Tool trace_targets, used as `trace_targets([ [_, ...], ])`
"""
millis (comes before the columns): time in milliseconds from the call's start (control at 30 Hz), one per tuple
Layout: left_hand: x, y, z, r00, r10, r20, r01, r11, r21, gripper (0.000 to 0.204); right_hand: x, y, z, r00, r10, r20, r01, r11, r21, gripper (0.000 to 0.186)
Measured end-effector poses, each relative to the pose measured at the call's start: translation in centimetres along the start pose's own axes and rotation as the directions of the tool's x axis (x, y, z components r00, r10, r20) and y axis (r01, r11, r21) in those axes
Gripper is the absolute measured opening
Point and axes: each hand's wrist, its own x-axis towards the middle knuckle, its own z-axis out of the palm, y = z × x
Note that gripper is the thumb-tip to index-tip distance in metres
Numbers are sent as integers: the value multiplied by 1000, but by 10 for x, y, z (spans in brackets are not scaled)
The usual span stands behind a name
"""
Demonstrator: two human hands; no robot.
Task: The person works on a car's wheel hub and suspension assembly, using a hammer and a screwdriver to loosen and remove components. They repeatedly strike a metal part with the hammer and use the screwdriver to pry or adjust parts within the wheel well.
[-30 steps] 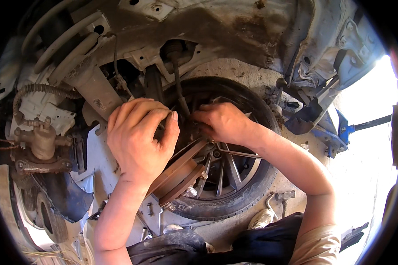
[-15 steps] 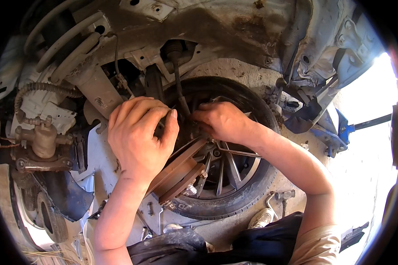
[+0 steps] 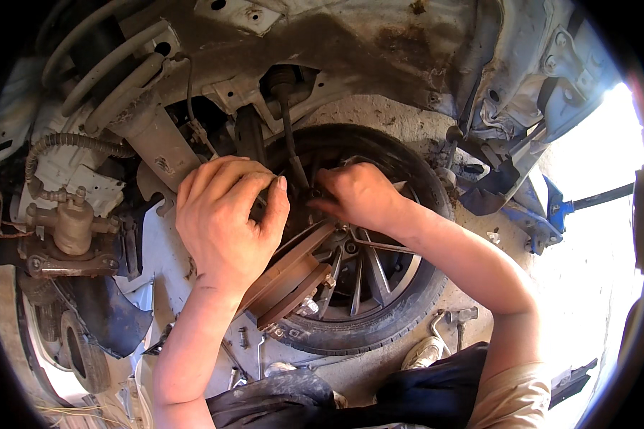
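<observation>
My left hand (image 3: 229, 222) is curled over parts at the centre of the wheel well, thumb beside its bent fingers; whatever it grips is hidden beneath it. Just right of it, my right hand (image 3: 365, 200) has its fingers drawn in around a small dark part by the lower end of a thin shaft (image 3: 288, 129), too shadowed to name. Below both hands is a rusty brake disc assembly (image 3: 283, 289), tilted. A wheel with dark tyre (image 3: 365, 339) and spoked rim lies flat on the floor underneath. A thin metal bar (image 3: 390, 249) crosses the rim below my right hand.
A strut-like metal tube (image 3: 157, 150) and hosed metal component (image 3: 74, 232) are at left, above a loose old tyre (image 3: 86, 350). A blue jack (image 3: 554, 214) stands at right. A hammer (image 3: 461, 316) and small tools lie on the floor near my shoes (image 3: 422, 354).
My right hand's fingers have shifted slightly over the dark part. My left hand stays almost in the same place, still curled.
</observation>
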Motion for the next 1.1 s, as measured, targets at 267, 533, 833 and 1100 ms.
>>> trace_targets([
  [267,0,1,0,1000,1,-11,-1,1000,-4,10,1,-1,-7,999,-23,41,23,1000,20,34],
  [533,-1,1,0,1000,-14,-9,14,1000,-4,10,6,-7,-16,974,99,205,-80,992,-103,32],
  [833,0,1,-2,1000,-8,4,8,1000,-7,8,4,-2,-11,982,93,163,-100,994,32,32],
  [1100,2,4,-2,1000,-8,5,8,1000,-16,8,-2,7,-2,999,7,38,-13,989,145,35],
])
